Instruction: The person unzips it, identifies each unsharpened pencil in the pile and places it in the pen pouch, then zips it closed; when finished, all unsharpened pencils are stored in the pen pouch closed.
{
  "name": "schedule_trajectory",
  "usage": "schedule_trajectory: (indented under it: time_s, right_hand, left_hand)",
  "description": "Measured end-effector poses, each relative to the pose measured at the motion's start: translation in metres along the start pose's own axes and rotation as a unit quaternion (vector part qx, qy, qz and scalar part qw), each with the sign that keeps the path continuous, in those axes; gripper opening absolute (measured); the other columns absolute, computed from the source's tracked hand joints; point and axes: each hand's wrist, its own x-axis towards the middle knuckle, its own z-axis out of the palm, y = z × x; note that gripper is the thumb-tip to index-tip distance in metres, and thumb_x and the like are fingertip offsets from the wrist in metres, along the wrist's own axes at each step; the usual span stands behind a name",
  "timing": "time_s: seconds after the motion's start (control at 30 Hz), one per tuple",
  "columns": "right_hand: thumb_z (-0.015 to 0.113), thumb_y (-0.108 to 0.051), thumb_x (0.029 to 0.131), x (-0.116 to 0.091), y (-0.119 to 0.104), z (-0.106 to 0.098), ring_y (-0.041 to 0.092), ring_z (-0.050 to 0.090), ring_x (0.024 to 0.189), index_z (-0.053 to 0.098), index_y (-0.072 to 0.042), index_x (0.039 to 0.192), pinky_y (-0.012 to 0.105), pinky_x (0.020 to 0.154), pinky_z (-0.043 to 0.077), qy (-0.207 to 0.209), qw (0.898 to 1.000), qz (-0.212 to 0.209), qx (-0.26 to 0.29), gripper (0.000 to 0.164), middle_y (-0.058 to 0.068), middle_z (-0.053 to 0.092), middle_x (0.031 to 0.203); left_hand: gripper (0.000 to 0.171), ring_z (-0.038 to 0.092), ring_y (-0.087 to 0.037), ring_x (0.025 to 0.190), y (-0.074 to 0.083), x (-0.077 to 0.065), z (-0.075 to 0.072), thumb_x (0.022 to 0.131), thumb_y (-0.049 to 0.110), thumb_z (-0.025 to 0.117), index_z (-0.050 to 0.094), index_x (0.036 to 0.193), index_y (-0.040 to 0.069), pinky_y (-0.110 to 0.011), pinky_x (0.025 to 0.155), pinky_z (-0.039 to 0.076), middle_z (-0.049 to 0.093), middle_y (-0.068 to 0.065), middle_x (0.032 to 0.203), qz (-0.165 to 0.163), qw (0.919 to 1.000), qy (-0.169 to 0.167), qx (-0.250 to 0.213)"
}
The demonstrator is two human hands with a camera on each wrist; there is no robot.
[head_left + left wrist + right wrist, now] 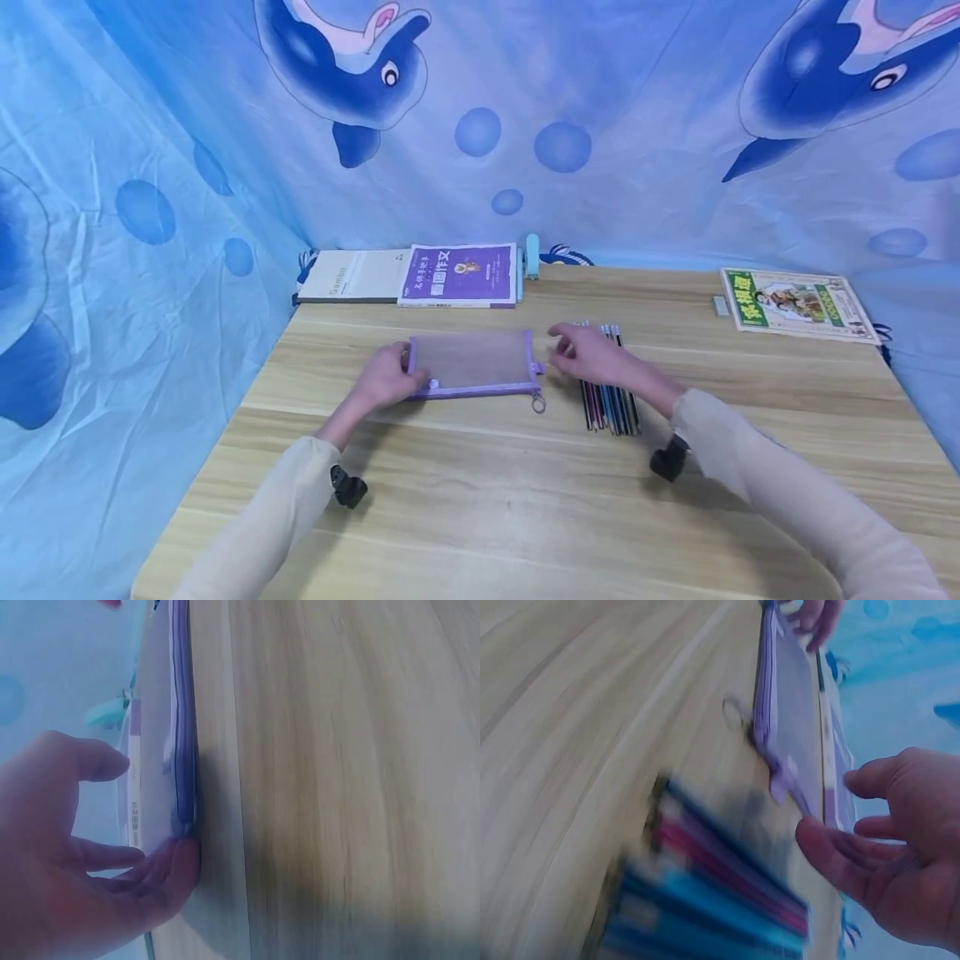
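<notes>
Left hand (392,373) is loosely spread, just touching the left end of a flat, see-through, purple-trimmed zip pouch (472,360) mid-frame. Right hand (588,352)'s relaxed, holding nothing, near slim multicoloured pencils (609,408) right of centre.

Bare table (480,483) is stretching in front of the pouch (472,358), leaving a wide path for a hand. The left hand (386,375) is blocking the pouch's left end. A narrow gap is separating the pouch from the pencils (611,408), with the right hand (588,354) hovering above it and a ring (538,410) jutting out nearby. Behind the pouch, books (465,279) are limiting the room before the curtain (637,192).
</notes>
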Motion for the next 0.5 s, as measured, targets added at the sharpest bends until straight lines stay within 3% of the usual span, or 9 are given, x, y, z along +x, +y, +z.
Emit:
schedule_trajectory:
  time_s: [0.1, 0.23, 0.37, 0.5]
  right_hand:
    - [0.071, -0.017, 0.091, 0.017, -0.006, 0.013, 0.029, 0.065, 0.097, 0.04, 0.008, 0.145, 0.037, 0.08, 0.059, -0.027, 0.998, 0.06, 0.013, 0.067, 0.022, 0.064, 0.117]
    - [0.072, -0.017, 0.089, 0.031, -0.006, 0.024, 0.025, 0.064, 0.087, 0.03, 0.007, 0.151, 0.034, 0.073, 0.059, -0.043, 0.993, 0.102, 0.034, 0.079, 0.02, 0.063, 0.113]
    - [0.07, -0.015, 0.091, 0.037, -0.008, 0.029, 0.022, 0.065, 0.075, 0.022, 0.006, 0.154, 0.031, 0.064, 0.059, -0.054, 0.987, 0.122, 0.09, 0.082, 0.016, 0.062, 0.102]
    - [0.07, -0.009, 0.092, 0.039, -0.009, 0.028, 0.025, 0.066, 0.077, 0.019, 0.005, 0.156, 0.033, 0.066, 0.061, -0.056, 0.976, 0.14, 0.157, 0.082, 0.016, 0.06, 0.1]
  left_hand:
    - [0.065, 0.061, -0.034, 0.091, 0.004, -0.001, 0.003, 0.087, 0.029, 0.069, 0.05, 0.132, -0.013, -0.047, 0.082, 0.056, 0.063, -0.024, 0.106, -0.012, 0.9999, -0.002, -0.005]
    - [0.061, 0.059, -0.032, 0.09, 0.005, -0.002, 0.006, 0.088, 0.029, 0.068, 0.052, 0.13, -0.011, -0.046, 0.081, 0.055, 0.062, -0.021, 0.104, -0.032, 0.9995, -0.008, 0.002]
    - [0.072, 0.055, -0.036, 0.1, 0.008, -0.003, 0.009, 0.088, 0.03, 0.066, 0.043, 0.141, -0.013, -0.051, 0.091, 0.052, 0.057, -0.027, 0.115, -0.038, 0.9992, -0.006, 0.011]
    - [0.08, 0.051, -0.042, 0.112, 0.013, -0.003, 0.012, 0.089, 0.031, 0.066, 0.034, 0.147, -0.014, -0.055, 0.101, 0.046, 0.051, -0.032, 0.127, -0.044, 0.999, -0.009, 0.002]
